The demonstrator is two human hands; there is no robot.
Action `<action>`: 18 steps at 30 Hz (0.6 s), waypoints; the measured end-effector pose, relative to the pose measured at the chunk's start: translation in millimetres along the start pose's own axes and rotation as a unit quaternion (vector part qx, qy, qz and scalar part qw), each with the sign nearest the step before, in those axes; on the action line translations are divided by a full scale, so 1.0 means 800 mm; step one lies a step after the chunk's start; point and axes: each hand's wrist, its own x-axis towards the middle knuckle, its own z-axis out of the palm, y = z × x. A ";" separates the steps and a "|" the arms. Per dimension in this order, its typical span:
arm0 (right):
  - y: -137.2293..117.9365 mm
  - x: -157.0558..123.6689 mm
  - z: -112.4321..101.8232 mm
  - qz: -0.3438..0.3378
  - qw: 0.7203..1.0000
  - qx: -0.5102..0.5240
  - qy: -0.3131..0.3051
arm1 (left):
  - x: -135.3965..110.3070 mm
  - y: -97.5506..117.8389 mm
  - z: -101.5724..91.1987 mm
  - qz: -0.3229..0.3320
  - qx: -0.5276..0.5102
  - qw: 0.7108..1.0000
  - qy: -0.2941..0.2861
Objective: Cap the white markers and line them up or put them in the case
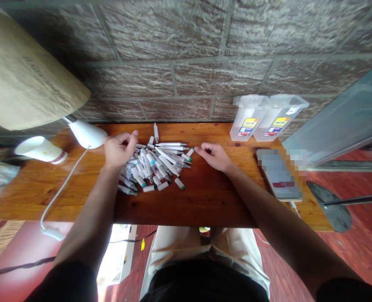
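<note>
A heap of several white marker pens (pixel 156 165) with coloured caps lies in the middle of a wooden table (pixel 205 197). My left hand (pixel 119 149) rests on the heap's left side, fingers curled loosely over the pens, and I cannot see whether it grips one. My right hand (pixel 213 156) lies at the heap's right edge, its fingertips bent and touching the end of a pen with a green cap (pixel 189 152). One single pen (pixel 156 131) lies apart, toward the wall.
Two clear plastic boxes (pixel 261 116) with yellow labels stand at the back right against the brick wall. A blurred flat object (pixel 282 174) lies at the right. A white lamp (pixel 86 133) with its cord and a white cup (pixel 40 149) sit at the left.
</note>
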 end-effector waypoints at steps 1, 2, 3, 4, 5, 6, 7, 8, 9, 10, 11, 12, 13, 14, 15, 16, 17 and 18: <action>0.000 0.000 0.000 0.001 1.000 0.000 0.000 | 0.000 0.002 0.000 0.003 -0.001 1.000 0.000; 0.000 0.000 0.000 0.001 1.000 -0.001 0.000 | 0.000 0.003 -0.001 0.005 0.000 1.000 0.002; 0.000 0.000 0.000 0.002 1.000 -0.001 0.000 | 0.000 0.004 -0.001 0.003 0.003 1.000 0.002; 0.000 0.000 0.000 0.002 1.000 0.000 0.000 | 0.000 0.003 -0.001 0.000 0.005 1.000 0.000; 0.000 0.000 0.000 0.001 1.000 0.000 0.000 | 0.000 0.003 -0.001 -0.004 0.008 1.000 -0.003; 0.000 0.000 0.000 0.001 1.000 0.000 0.001 | -0.001 0.002 -0.001 -0.007 0.011 1.000 -0.007; 0.000 0.000 0.000 0.000 1.000 0.000 0.001 | -0.002 0.000 0.000 -0.010 0.013 1.000 -0.010; 0.000 0.000 0.000 -0.002 1.000 0.001 0.001 | -0.002 -0.001 0.000 -0.013 0.015 1.000 -0.012; 0.000 0.000 0.000 -0.003 1.000 0.002 0.000 | -0.003 -0.003 0.000 -0.015 0.016 1.000 -0.012; 0.000 0.000 0.000 -0.003 1.000 0.004 -0.001 | -0.004 -0.004 0.000 -0.016 0.016 1.000 -0.011; 0.000 0.000 0.000 -0.003 1.000 0.006 -0.001 | -0.004 -0.004 0.000 -0.017 0.015 1.000 -0.010; 0.000 0.001 0.000 -0.004 1.000 0.007 -0.002 | -0.004 -0.003 0.000 -0.018 0.014 1.000 -0.010; -0.001 0.001 0.000 -0.004 1.000 0.007 -0.002 | -0.005 -0.002 -0.001 -0.017 0.012 1.000 -0.010; -0.001 0.000 0.000 -0.005 1.000 0.007 -0.001 | -0.004 0.000 -0.001 -0.013 0.011 1.000 -0.010; -0.001 0.000 0.000 -0.006 1.000 0.005 0.000 | -0.004 0.003 -0.002 -0.007 0.009 1.000 -0.009; -0.001 0.000 0.000 -0.007 1.000 0.003 0.002 | -0.004 0.006 -0.002 0.001 0.009 1.000 -0.007; -0.002 0.000 0.000 -0.007 1.000 0.002 0.002 | -0.003 0.010 -0.003 0.010 0.008 1.000 -0.008; -0.002 0.000 0.000 -0.006 1.000 0.001 0.003 | -0.003 0.015 -0.003 0.021 0.007 1.000 -0.008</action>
